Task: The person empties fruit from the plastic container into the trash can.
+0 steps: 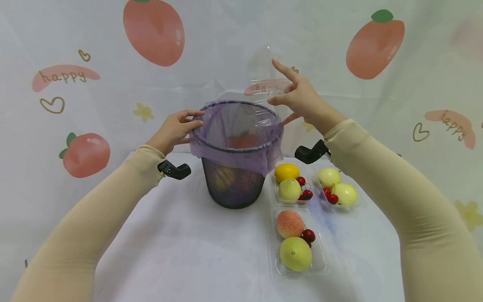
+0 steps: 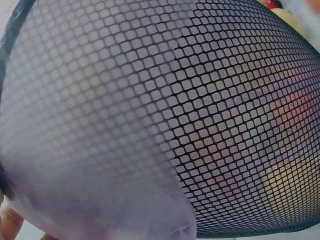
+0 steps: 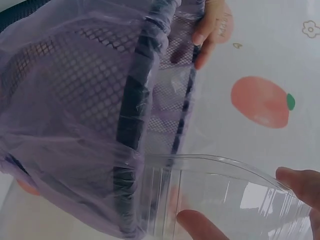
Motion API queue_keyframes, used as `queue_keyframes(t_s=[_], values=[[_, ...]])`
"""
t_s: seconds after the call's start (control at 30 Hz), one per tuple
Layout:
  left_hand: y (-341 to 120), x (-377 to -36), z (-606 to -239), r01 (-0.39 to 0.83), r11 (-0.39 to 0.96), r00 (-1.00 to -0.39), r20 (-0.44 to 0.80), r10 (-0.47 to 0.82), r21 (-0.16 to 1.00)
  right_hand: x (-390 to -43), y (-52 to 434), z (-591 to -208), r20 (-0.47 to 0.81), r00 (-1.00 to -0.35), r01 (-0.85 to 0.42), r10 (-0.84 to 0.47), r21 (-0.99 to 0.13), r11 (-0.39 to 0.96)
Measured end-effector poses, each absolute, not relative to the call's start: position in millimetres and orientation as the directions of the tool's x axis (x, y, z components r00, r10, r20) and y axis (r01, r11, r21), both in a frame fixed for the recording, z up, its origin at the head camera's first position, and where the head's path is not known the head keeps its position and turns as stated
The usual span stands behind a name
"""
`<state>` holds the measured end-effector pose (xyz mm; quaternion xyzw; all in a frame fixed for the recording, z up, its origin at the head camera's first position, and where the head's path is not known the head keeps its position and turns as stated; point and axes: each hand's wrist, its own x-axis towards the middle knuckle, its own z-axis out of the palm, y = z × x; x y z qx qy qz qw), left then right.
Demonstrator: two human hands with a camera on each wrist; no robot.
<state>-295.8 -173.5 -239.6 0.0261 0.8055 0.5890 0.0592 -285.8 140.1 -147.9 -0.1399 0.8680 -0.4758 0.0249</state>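
A black mesh wastebasket (image 1: 235,191) stands upright, lined with a thin purple bag (image 1: 211,144) folded over its rim. My left hand (image 1: 172,129) grips that rim on the left side, thumb and fingers at the bag's edge. Over the rim's right side, my right hand (image 1: 307,100) holds a clear plastic container (image 1: 264,98) tilted up on end. In the right wrist view the lower end of the clear container (image 3: 225,187) overlaps the lined rim. Through the mesh (image 2: 225,125), blurred red and yellow shapes show in the left wrist view.
Right of the wastebasket, a clear tray (image 1: 317,251) contains a peach, a yellow-green fruit and cherries. Behind it, another tray (image 1: 277,197) contains a lemon, a pale fruit and cherries; a third tray (image 1: 341,206) has pale fruits and cherries. A fruit-printed cloth (image 1: 219,42) hangs behind.
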Motion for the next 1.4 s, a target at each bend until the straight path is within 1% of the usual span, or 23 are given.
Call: queue_keyframes(t_s=[0.1,0.2,0.27,0.4,0.5,0.7,0.93,1.2,1.3,1.4], values=[[-173,-295,-239,-0.028,0.305,-0.992,-0.065,0.112,0.952,-286,144,-148,0.069,-0.964,-0.174,-0.258,-0.896,0.409],[-173,-295,-238,-0.029,0.303,-0.992,-0.066,0.111,0.952,-286,151,-148,0.049,-0.967,-0.113,-0.25,-0.962,0.248],[-173,-295,-239,-0.031,0.305,-0.991,-0.068,0.112,0.952,-286,157,-148,0.036,-0.968,-0.073,-0.248,-0.987,0.143],[-174,-295,-239,-0.033,0.308,-0.991,-0.07,0.11,0.951,-285,172,-150,0.02,-0.964,-0.006,-0.266,-0.999,-0.05],[-175,-295,-239,-0.032,0.309,-0.992,-0.069,0.11,0.951,-283,185,-153,0.016,-0.959,0.03,-0.283,-0.987,-0.159],[-174,-295,-239,-0.034,0.311,-0.992,-0.069,0.105,0.95,-278,213,-166,0.03,-0.938,0.057,-0.346,-0.969,-0.239],[-173,-296,-239,-0.028,0.31,-0.991,-0.067,0.115,0.95,-268,249,-190,0.071,-0.892,0.096,-0.446,-0.935,-0.342],[-170,-298,-241,-0.025,0.306,-0.99,-0.065,0.122,0.952,-248,290,-216,0.033,-0.874,0.203,-0.485,-0.882,-0.425],[-170,-297,-240,-0.022,0.304,-0.99,-0.064,0.127,0.952,-240,304,-227,0.038,-0.864,0.23,-0.503,-0.858,-0.459],[-170,-296,-239,-0.022,0.303,-0.99,-0.063,0.126,0.953,-232,316,-240,0.069,-0.841,0.247,-0.536,-0.834,-0.494]])
